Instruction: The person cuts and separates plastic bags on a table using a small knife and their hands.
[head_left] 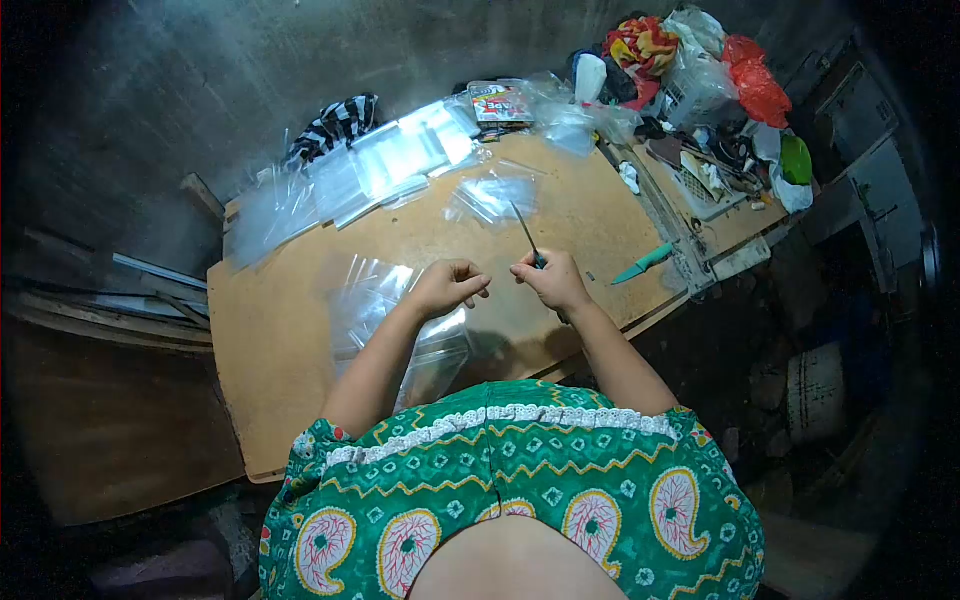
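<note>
My right hand (555, 283) is closed on a thin dark tool with a long narrow blade (524, 226), which points away from me; whether it is a knife or scissors I cannot tell. To its left, my left hand (450, 288) hovers with bent fingers, and whether anything is between them is too small to tell. Clear plastic sheets (432, 350) lie on the wooden table (270, 340) beneath and beside my left forearm. Beyond my hands is a small pile of clear plastic pieces (497, 196).
A green knife (643, 263) lies near the table's right edge. Stacked clear plastic sheets (400, 155) line the back left, beside a striped cloth (340, 127). A box (500, 104) stands at the back. Bags, including a red one (757, 82), crowd the back right.
</note>
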